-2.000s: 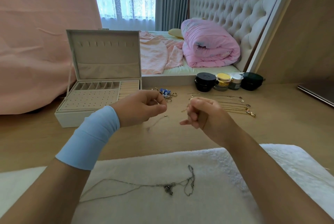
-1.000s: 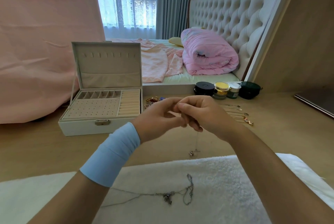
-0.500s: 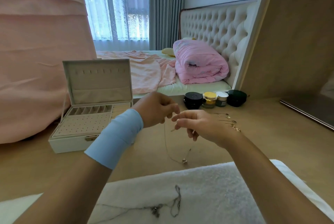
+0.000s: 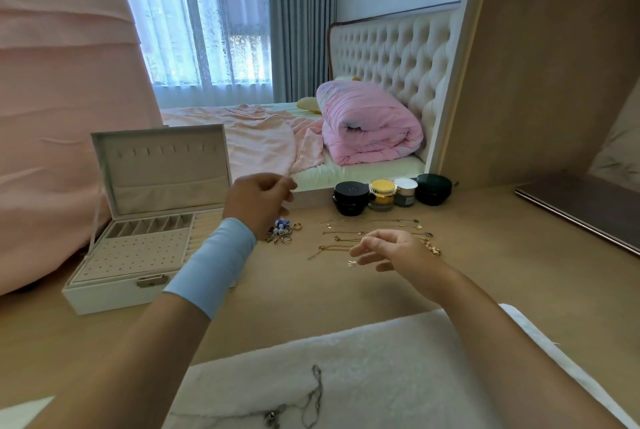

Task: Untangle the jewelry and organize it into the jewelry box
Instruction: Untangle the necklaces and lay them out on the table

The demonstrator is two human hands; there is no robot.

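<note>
The pendant (image 4: 352, 263), earlier hanging low between the hands, now sits just beside the right hand (image 4: 391, 252), near the gold chains (image 4: 346, 233) toward the far edge of the worktop (image 4: 485, 273). The left hand (image 4: 259, 200) is raised by the jewelry box (image 4: 114, 293). The left fingers (image 4: 284, 186) are pinched together and the right fingers (image 4: 363, 250) loosely curled. Whether either holds the fine chain cannot be told. The necklace appears untangled.

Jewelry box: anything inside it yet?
No jewelry visible in the open jewelry box: the divided compartments, pinholed earring panel and ring rolls look bare. The blue sleeve covers the tray's near-right corner, and the lid pocket's inside is hidden.
</note>
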